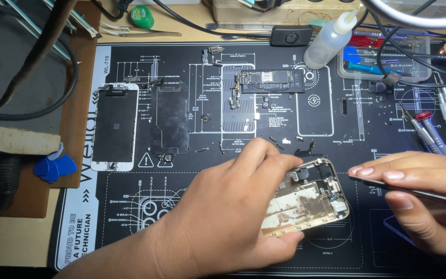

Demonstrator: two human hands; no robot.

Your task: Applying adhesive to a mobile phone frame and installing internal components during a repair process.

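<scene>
Judging from the parts spread over the black repair mat [130, 227], the teardown of the phone looked well advanced. The screen assembly [114, 126] lay face down near the mat's left edge, a dark metal shield plate [170, 121] just beside it, and the logic board [269, 81] rested toward the far edge, with small screws and brackets scattered between them. What seemed left was the stripping of the gold rear housing [305, 199], which still carried small components and cables at its upper end and a patch of adhesive residue inside.

That housing sat tilted near the mat's near edge, right of centre. The left hand [228, 217] was curled around its left side, thumb under the lower edge and fingers over the top, clamping it firmly. The right hand [419, 201] was closed in a pinch on a pair of metal tweezers [388, 187], whose tip reached to the housing's upper right corner; whether the tip touched a part could not be told.

Screwdrivers [429, 132] lay by the mat's right edge, and a clear squeeze bottle [331, 41] stood at the far edge.
</scene>
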